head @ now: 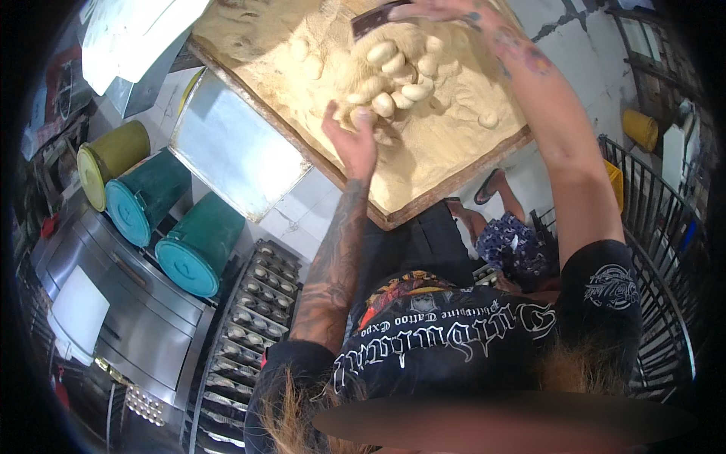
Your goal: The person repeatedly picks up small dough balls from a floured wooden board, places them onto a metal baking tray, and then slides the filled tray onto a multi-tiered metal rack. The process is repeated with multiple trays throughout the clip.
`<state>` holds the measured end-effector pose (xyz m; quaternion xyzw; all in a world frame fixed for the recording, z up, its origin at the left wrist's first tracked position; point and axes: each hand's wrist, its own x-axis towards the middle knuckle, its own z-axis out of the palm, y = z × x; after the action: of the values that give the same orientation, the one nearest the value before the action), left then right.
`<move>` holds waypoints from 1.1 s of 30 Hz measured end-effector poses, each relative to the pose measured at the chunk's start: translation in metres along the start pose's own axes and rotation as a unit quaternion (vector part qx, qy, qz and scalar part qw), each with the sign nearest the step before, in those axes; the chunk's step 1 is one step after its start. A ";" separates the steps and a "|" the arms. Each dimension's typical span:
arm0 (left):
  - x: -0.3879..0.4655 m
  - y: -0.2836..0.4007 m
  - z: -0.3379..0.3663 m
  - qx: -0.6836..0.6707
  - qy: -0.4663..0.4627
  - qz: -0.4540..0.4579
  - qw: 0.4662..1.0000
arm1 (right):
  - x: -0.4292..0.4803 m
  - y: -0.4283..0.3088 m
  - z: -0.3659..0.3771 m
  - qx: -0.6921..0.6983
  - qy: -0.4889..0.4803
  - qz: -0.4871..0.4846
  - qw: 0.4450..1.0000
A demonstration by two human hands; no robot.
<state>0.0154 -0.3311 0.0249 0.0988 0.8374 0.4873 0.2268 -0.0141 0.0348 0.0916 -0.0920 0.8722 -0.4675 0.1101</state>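
My left hand (350, 139) is low over a tray of yellowish crumbs, fingers apart, with a pale rounded dough piece (363, 117) touching it near the thumb. My right hand (422, 10) grips a dark flat scraper (375, 21) at the far side of the pile. Between the hands lie several smooth, oval dough pieces (383, 52), some partly covered by the crumbs (442, 164). Others sit apart to the left and right, half sunk. The worn wooden rim (465, 177) borders the crumbs on the side nearest my body.
A metal sheet (241, 144) stands left of the crumb tray. Farther left are lidded green bins (198, 244) and a yellow bin (116, 159). A rack of filled molds (264, 295) is beside my left arm. Another person (516, 249) is low down near my right side, by metal railings (652, 227).
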 end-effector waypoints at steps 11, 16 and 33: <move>-0.057 -0.018 0.019 0.099 -0.136 0.118 0.979 | -0.105 0.003 0.057 -0.020 0.360 0.245 0.900; -0.043 -0.021 0.010 0.049 -0.008 0.007 0.999 | -0.188 0.018 0.084 -0.094 0.436 0.285 0.848; -0.043 -0.032 0.002 0.185 -0.087 0.035 0.978 | -0.206 -0.033 0.304 -0.108 0.419 0.421 0.797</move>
<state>0.0562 -0.3626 0.0088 0.2100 0.8863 0.3208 0.2596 0.2697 -0.1709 -0.0225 0.4777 0.8308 -0.2708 -0.0911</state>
